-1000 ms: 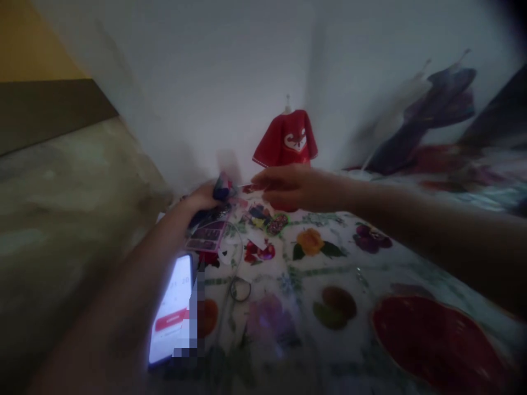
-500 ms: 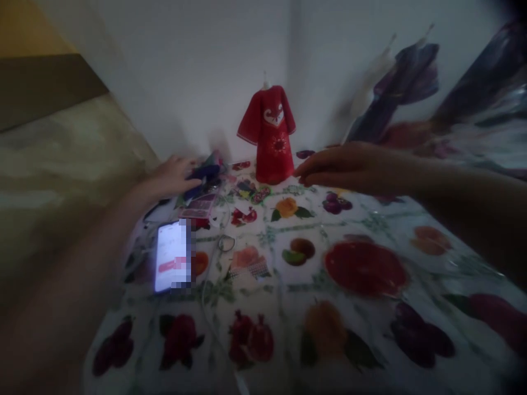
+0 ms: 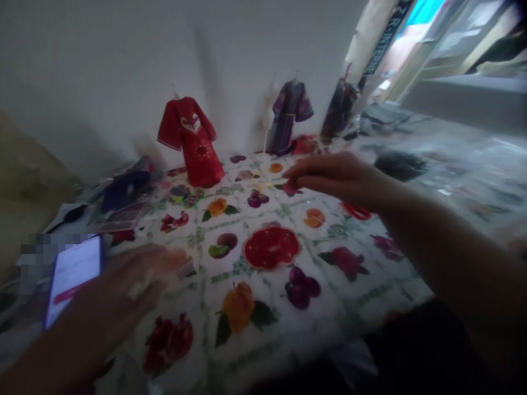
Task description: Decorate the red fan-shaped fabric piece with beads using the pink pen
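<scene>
My left hand (image 3: 150, 280), smeared by motion, is low over the table at the left, beside a lit phone (image 3: 76, 274). At its fingertips shows a small white meshed piece (image 3: 187, 267); whether they touch it I cannot tell. My right hand (image 3: 329, 173) reaches over the far middle of the tablecloth (image 3: 263, 296), its fingers stretched out with nothing visible in them. A small red dress (image 3: 197, 145) with white ornament stands upright near the wall. A red, wavy-edged flat shape (image 3: 272, 247) lies between my hands.
A small purple dress (image 3: 290, 118) stands by the wall, with a dark garment (image 3: 341, 109) to its right. A dark blue item (image 3: 125, 189) and a pink-edged packet (image 3: 121, 215) lie at the left. Clear plastic (image 3: 453, 175) covers the right side.
The view has swung right, bringing in more of the right side. My left hand has left the dark blue item and come back toward me. My right hand stays stretched out.
</scene>
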`<state>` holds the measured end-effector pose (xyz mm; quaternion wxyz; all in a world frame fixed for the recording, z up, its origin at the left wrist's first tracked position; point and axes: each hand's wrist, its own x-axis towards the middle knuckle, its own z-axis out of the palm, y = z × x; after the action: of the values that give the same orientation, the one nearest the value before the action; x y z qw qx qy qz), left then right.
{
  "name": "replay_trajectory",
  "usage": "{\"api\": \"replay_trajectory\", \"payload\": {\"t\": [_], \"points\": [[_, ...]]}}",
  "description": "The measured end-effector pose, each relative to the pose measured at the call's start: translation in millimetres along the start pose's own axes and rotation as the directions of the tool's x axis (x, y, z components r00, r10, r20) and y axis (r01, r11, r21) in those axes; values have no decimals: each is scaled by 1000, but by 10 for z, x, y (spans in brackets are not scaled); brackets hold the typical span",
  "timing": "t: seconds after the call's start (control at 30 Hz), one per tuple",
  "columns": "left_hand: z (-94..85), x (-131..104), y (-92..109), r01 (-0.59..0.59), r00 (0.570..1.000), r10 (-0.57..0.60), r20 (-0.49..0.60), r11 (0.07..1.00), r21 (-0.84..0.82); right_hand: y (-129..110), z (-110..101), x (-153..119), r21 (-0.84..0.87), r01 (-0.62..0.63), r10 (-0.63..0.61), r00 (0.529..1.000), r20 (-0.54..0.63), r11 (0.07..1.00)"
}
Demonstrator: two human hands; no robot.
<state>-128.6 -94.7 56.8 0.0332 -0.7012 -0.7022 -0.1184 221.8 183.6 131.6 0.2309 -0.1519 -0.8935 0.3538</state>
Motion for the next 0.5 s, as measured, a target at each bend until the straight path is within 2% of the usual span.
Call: {"api": "replay_trajectory", "payload": {"t": [0.03, 0.07, 0.1, 0.2, 0.3, 0.37, 0.43, 0.5], "points": [[110, -70, 98, -124, 991, 125, 40, 992, -29, 25, -33, -112, -16, -8, 8, 1000, -7, 1000], [216, -130, 193, -196, 979, 198, 40, 979, -49, 46, -67, -221, -33, -20, 20, 1000, -17, 999], [314, -181, 286, -223, 974, 224, 11, 973, -62, 65, -105, -327, -48, -39, 37, 999, -36, 998], [525, -257, 572, -180, 984, 179, -21, 976, -118, 110, -218, -615, -76, -119, 110, 987, -115, 990], [597, -205, 902, -222, 975, 222, -16, 966, -130, 139, -251, -843, -48, -192, 183, 971, -153, 980], [602, -114, 1145, -239, 971, 238, -20, 961, -136, 140, -169, -955, -62, -192, 186, 979, -86, 980], [614, 0, 1381, -260, 964, 265, 14, 955, -140, 125, 6, -1033, -100, -122, 128, 991, 50, 987], [651, 117, 1580, -269, 962, 273, 18, 957, -112, 107, 245, -1076, -159, -35, 68, 975, 210, 987]]}}
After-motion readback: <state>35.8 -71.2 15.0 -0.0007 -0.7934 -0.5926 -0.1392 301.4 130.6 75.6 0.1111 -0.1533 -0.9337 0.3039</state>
